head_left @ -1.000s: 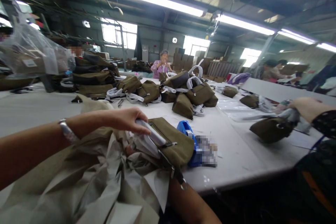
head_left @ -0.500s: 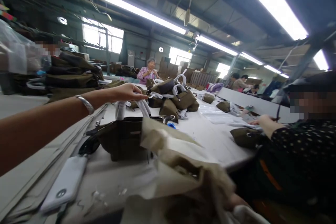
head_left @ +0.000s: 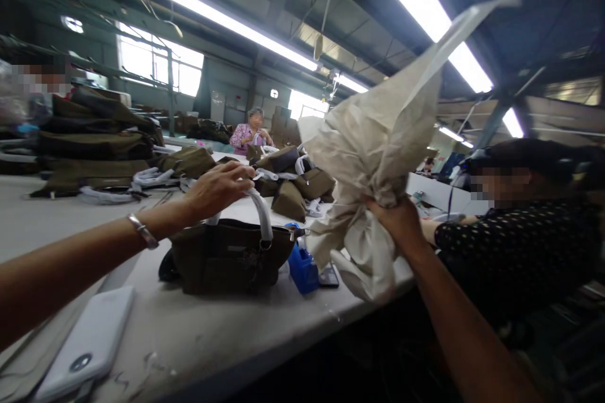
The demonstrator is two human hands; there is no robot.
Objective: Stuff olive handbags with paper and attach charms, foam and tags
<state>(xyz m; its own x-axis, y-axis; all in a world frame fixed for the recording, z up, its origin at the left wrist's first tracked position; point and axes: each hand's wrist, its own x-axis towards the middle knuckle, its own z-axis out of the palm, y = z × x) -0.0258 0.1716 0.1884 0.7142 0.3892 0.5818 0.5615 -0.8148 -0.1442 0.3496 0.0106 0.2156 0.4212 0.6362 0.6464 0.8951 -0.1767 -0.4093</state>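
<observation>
My left hand (head_left: 222, 192) is closed round the white-wrapped handle (head_left: 262, 217) of a dark olive handbag (head_left: 231, 258), which stands upright on the table. The bag has a zip along its top and a metal ring at the handle's base. In my right hand (head_left: 394, 217) is a big bunch of crumpled beige packing paper (head_left: 373, 145), gripped in the middle and held up above the table's edge. The sheet flares out above and below my fist. Just behind the handbag's right end sits a blue tape dispenser (head_left: 303, 267).
A white power bank (head_left: 87, 343) lies at the front left. Several olive handbags (head_left: 288, 201) are heaped at mid-table, and more are stacked (head_left: 94, 145) at the left. A co-worker in dotted black (head_left: 510, 239) sits close on the right. Another person (head_left: 250, 135) works at the far side.
My right hand has raised the crumpled packing paper from low at the front to upper right. My left hand still holds the handbag's handle. The tape dispenser has come into fuller view.
</observation>
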